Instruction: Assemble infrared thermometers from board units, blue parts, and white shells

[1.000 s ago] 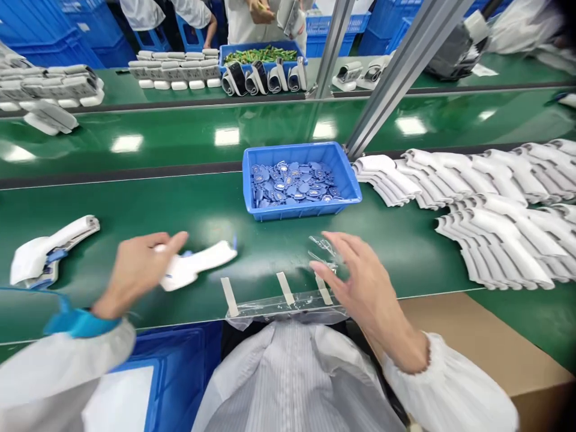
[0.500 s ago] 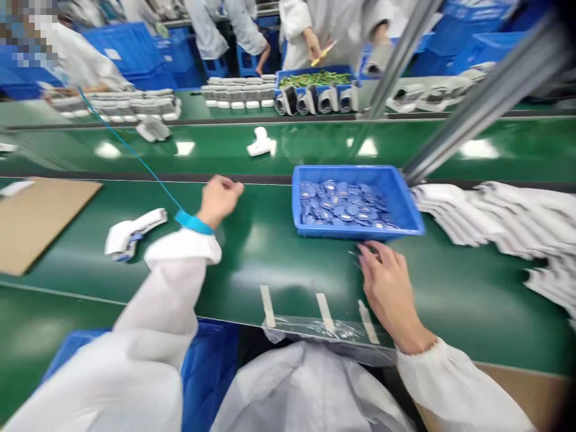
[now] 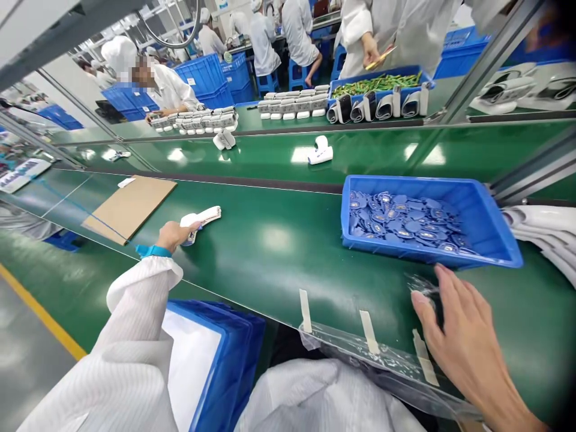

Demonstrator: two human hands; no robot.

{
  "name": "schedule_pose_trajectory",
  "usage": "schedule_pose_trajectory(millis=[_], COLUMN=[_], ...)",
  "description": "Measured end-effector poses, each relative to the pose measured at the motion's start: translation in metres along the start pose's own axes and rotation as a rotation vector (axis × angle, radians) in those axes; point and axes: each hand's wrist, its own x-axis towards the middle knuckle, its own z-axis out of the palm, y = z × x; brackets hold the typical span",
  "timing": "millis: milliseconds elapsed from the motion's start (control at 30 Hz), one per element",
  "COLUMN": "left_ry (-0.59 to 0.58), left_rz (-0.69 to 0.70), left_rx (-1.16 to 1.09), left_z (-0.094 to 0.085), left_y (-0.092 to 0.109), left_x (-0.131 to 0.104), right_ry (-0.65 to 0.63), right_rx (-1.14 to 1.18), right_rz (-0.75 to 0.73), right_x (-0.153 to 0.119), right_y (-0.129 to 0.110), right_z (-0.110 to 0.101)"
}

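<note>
My left hand (image 3: pixel 174 236), with a blue band at the wrist, is at the near-left end of a white gun-shaped plastic housing (image 3: pixel 204 217) lying on the green bench. Its fingers close over that end; the thumb is hidden. On the right, my right hand (image 3: pixel 459 324) hovers over the bench with thumb and fingers apart. A small crumpled piece of clear film (image 3: pixel 423 284) lies by its thumb and index finger, just below a blue bin (image 3: pixel 432 258). Many flat blue oval pieces (image 3: pixel 405 222) fill much of that bin.
A cardboard sheet (image 3: pixel 130 207) lies at the left. Tape strips (image 3: pixel 369 333) hold a clear bag at the bench's front edge. Stacked white parts (image 3: pixel 544 231) sit far right. Another white housing (image 3: pixel 320 151) rests on the belt behind. Metal posts and co-workers stand beyond.
My left hand has moved left and down onto the white housing. My right hand has spread its fingers, with the clear film beside them. The view has turned left.
</note>
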Motion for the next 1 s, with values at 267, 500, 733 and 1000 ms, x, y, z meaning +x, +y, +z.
schedule_pose_trajectory(millis=[267, 500, 733, 1000], left_ry=[-0.061, -0.021, 0.407, 0.153], left_rz=[0.294, 0.886, 0.978, 0.374], left_rx=[0.028, -0.218, -0.423, -0.229], left_z=[0.009, 0.052, 0.062, 0.044], left_y=[0.003, 0.055, 0.05, 0.009], left_x=[-0.029, -0.131, -0.143, -0.074], right_ry=[0.09, -0.232, -0.501, -0.684], right_rx=[-0.003, 0.275, 0.239, 0.416], right_rz=[-0.024, -0.196, -0.084, 0.055], right_x=[0.005, 0.049, 0.093, 0.119], right_y=[-0.035, -0.142, -0.196, -0.205], right_z=[-0.043, 0.003, 0.037, 0.045])
